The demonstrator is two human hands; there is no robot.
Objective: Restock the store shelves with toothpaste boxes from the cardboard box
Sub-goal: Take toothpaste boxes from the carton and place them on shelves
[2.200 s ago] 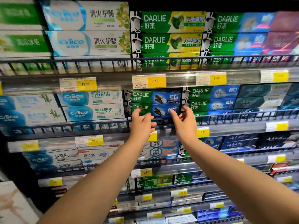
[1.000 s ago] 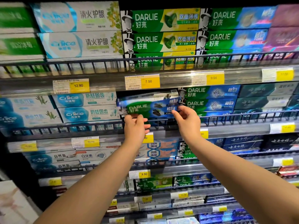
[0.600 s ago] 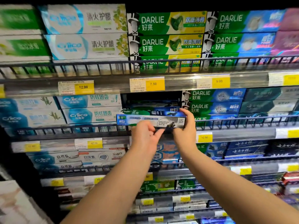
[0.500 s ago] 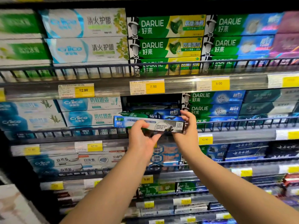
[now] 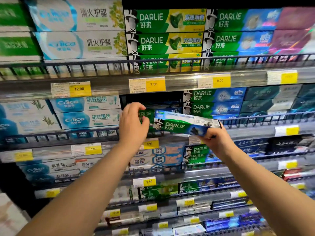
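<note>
Okay, so my right hand is pinching the right end of a tilted Darlie box, held just in front of the wire rail. My left hand sits curled against the box in the slot, and I can't tell if it's gripping. I'd level the box, clear the rail, then slide it in label-out. Beyond that it's packed shelves and yellow price tags.

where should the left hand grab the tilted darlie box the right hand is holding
Take the tilted Darlie box at its free left end, coming from the left, fingers over the top edge and thumb beneath. It is long and slim, and the right hand pinches its right end; the left hand is close to that free end.
</note>
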